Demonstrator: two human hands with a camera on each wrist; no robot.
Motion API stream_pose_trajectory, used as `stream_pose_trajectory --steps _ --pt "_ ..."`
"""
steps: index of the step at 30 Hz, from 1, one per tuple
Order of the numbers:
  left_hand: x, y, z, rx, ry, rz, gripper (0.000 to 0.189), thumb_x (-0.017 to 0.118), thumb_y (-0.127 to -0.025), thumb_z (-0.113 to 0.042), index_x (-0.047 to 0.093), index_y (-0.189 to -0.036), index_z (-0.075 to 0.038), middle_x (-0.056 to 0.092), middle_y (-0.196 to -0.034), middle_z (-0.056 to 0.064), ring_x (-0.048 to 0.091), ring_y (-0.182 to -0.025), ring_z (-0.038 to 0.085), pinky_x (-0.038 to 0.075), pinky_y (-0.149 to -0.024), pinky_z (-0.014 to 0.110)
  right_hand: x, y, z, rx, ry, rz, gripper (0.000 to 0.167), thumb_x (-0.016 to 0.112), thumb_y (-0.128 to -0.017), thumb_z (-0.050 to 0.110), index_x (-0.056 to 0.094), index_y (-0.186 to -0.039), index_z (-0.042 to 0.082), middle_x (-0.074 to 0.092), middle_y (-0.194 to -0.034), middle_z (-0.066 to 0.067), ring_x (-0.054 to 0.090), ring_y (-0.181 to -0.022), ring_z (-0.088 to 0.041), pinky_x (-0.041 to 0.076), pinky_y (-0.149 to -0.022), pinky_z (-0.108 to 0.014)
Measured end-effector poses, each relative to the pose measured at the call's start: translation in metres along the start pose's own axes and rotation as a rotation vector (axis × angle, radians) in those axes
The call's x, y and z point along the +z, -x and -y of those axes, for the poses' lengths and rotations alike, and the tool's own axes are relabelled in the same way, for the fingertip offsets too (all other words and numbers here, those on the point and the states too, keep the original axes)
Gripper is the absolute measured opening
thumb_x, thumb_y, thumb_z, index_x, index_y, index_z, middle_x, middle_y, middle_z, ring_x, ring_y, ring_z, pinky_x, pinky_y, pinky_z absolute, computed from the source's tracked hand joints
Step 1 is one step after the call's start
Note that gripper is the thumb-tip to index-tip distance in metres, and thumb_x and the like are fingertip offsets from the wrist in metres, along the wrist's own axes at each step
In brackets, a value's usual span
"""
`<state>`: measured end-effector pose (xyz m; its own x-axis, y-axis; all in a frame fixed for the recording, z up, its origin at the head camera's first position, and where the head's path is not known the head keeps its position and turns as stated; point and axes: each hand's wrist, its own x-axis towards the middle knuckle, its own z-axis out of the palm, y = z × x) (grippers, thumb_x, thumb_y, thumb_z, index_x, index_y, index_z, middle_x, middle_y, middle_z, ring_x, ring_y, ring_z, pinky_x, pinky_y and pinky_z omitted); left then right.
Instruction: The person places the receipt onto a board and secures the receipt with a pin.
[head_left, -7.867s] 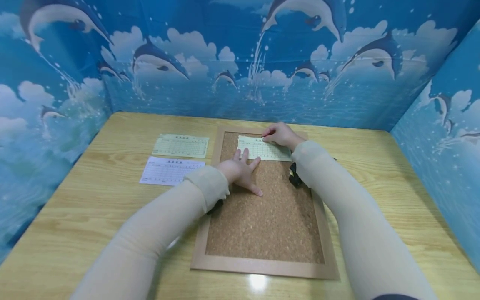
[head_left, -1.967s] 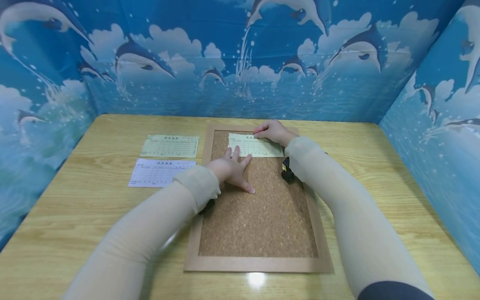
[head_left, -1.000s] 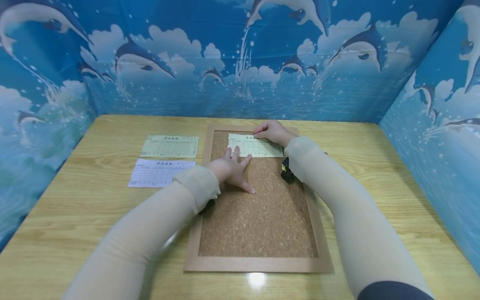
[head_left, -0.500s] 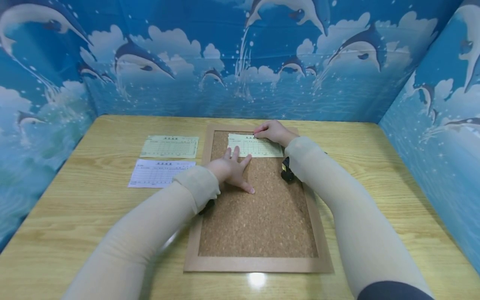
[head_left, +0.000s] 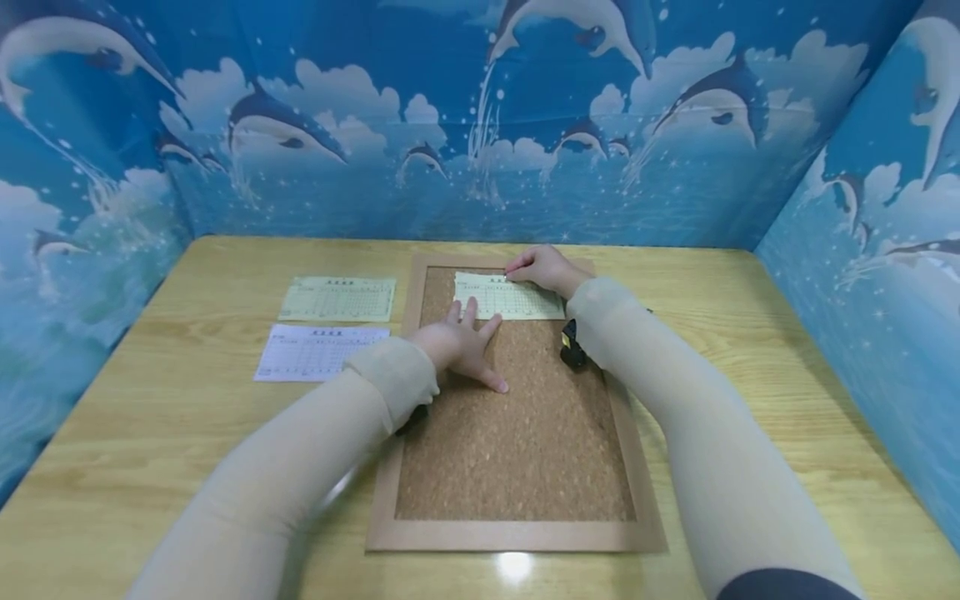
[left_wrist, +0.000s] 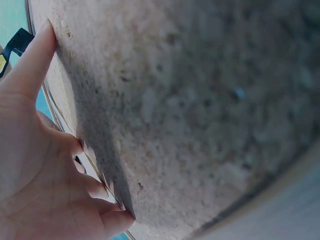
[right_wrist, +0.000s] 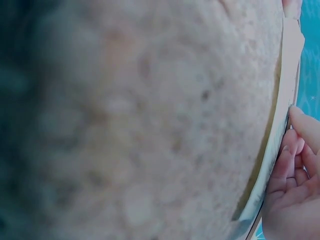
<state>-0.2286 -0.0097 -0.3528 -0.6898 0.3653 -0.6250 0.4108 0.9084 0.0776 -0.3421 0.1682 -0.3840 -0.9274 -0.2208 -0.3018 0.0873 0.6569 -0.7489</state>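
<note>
A pale green printed form lies near the top of a framed corkboard. My left hand rests with spread fingers at the form's lower left edge, its thumb on the bare cork. In the left wrist view the left fingertips touch the board. At the form's upper edge, my right hand pinches a tiny shiny pin between thumb and fingertips; most of it is hidden. The right wrist view shows the right hand beside the form, seen edge-on.
Left of the board, another green form lies above a pale purple form, whose right part is behind the left sleeve. All rest on a wooden table. A dolphin-print cloth stands behind and at both sides.
Since the oldest frame the head view has shifted, so board and forms appear further left. Both hands keep their places on the board; the right fingertips shift only slightly.
</note>
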Motion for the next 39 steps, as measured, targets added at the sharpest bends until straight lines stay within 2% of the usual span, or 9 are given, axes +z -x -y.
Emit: stream_pose_trajectory --steps 9,39 --pt "0.0007 -0.0022 0.0002 0.013 -0.04 -0.004 0.112 0.05 -0.072 -0.078 -0.01 -0.15 -0.024 -0.019 -0.151 0.02 -0.014 -0.137 0.04 0.018 -0.107 0.055 0.0009 -0.0006 -0.0008 -0.014 -0.015 -0.02 0.021 0.068 -0.087 0.021 0.071 -0.105 0.008 0.063 -0.115 -0.008 0.058 -0.101 -0.021 0.046 -0.088 -0.037" --pt "-0.0004 -0.0012 0.0005 0.006 -0.011 0.003 0.111 0.05 -0.072 -0.078 -0.011 -0.149 -0.026 -0.022 -0.15 0.019 -0.015 -0.137 0.039 0.022 -0.106 0.055 0.0001 -0.0017 0.0013 0.009 0.013 -0.014 0.022 0.068 -0.087 0.026 0.071 -0.104 0.012 0.062 -0.115 -0.004 0.057 -0.099 -0.018 0.046 -0.086 -0.037"
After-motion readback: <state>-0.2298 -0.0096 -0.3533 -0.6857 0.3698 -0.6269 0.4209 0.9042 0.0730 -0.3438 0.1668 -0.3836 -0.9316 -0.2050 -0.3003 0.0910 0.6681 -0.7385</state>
